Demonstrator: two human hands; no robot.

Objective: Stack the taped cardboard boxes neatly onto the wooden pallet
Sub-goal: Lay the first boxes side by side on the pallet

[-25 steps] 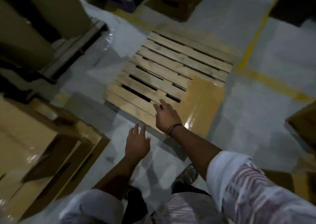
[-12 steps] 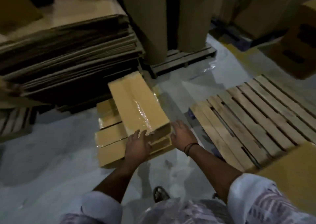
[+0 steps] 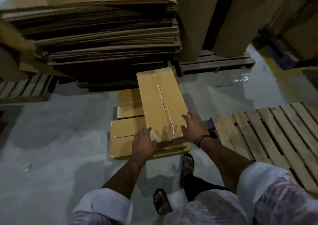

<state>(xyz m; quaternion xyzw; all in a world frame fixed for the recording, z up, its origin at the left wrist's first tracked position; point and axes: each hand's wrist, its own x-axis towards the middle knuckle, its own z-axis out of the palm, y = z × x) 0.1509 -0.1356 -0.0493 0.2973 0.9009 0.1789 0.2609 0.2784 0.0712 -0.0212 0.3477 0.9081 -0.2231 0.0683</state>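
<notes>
The left hand (image 3: 143, 144) grips the near left corner of the taped box (image 3: 161, 102), and the right hand (image 3: 192, 128), a dark cord at its wrist, clasps the near right edge with fingers spread over the top. This long box, sealed down its middle with clear tape, lies on top of lower boxes (image 3: 123, 135) that rest on the grey floor (image 3: 51, 147), well short of the wooden pallet (image 3: 275, 135) to the right. Its far end reaches a tall stack of flattened cardboard (image 3: 103, 44). Behind to the right, big cardboard rolls (image 3: 232, 18) stand upright on a dark pallet (image 3: 215, 64). Sandalled feet (image 3: 161, 202) show below.
</notes>
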